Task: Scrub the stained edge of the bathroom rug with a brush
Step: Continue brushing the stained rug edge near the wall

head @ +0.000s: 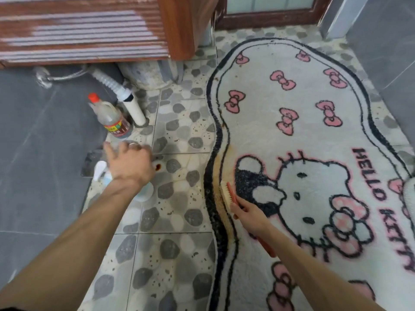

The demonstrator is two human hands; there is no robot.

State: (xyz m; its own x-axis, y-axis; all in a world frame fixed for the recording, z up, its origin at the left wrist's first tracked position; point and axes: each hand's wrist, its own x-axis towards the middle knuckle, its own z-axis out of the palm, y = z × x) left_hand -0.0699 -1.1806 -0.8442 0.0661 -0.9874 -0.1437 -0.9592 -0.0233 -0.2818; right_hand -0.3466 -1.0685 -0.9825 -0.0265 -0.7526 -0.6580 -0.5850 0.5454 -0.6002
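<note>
A white cartoon-cat bathroom rug [298,140] with pink bows lies on the pebble-pattern floor. A yellow-brown stain [224,162] runs along its black-bordered left edge. My right hand [249,215] grips a red-handled brush [226,195], whose pale bristles rest on the stained edge. My left hand [129,163] hovers with spread fingers over the floor at the left, just above a clear glass [133,144]. It holds nothing that I can see.
A clear bottle with a red cap [111,116] stands beside a white drain pipe [133,107] under the wooden cabinet [94,30]. A spray bottle [143,191] lies partly under my left wrist. A small dark spot [158,167] marks the tile.
</note>
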